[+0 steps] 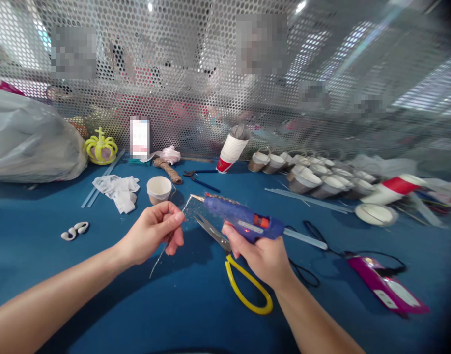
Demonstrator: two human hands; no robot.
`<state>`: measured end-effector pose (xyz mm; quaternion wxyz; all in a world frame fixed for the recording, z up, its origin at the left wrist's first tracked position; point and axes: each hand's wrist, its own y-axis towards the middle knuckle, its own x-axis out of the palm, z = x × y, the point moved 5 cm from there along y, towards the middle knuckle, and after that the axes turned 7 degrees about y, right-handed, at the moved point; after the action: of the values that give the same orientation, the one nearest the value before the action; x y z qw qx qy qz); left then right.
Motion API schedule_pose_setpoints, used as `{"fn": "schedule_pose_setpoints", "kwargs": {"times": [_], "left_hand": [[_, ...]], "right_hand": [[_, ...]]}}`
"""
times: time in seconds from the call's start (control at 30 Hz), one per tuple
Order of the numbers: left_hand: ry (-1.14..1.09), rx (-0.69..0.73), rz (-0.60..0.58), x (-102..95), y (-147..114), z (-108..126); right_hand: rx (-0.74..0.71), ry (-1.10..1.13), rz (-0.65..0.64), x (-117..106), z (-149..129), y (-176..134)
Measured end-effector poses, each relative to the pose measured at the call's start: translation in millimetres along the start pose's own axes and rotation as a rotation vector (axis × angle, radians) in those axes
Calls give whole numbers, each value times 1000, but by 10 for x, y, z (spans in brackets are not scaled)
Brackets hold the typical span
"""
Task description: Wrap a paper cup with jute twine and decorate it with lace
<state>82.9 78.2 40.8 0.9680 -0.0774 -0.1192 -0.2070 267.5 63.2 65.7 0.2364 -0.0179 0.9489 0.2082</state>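
My left hand (pixel 157 228) pinches a thin pale twisted wire (pixel 157 260) between thumb and fingers; one end hangs down toward the table. My right hand (pixel 260 253) is wrapped round the handle of a blue glue gun (pixel 233 214), with a clear glue stick (pixel 305 238) poking out of its back. The gun's nozzle is at the upper end of the wire; whether they touch I cannot tell. Beneath the gun lie scissors (pixel 247 290) with yellow handles, partly hidden by my right hand. A wrapped paper cup (pixel 159 189) stands just behind my left hand.
Blue-handled pliers (pixel 205 184) and a twine bundle (pixel 168 170) lie farther back. Stacked paper cups (pixel 233 147) lean near the mesh wall (pixel 196 88). Several small cup buckets (pixel 302 179) crowd the right. A purple power strip (pixel 387 285), crumpled tissue (pixel 118 189) and a yellow crown (pixel 100 147) sit around.
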Motion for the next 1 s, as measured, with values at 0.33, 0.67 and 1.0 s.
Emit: {"fn": "schedule_pose_setpoints", "kwargs": {"times": [0.33, 0.67, 1.0], "left_hand": [[-38, -24, -16, -2, 12, 4], [-33, -23, -14, 9, 12, 9], [-11, -3, -15, 11, 12, 9]], "right_hand": [[-14, -69, -69, 39, -61, -11], [-52, -72, -23, 8, -64, -1], [-109, -81, -2, -8, -98, 3]]}}
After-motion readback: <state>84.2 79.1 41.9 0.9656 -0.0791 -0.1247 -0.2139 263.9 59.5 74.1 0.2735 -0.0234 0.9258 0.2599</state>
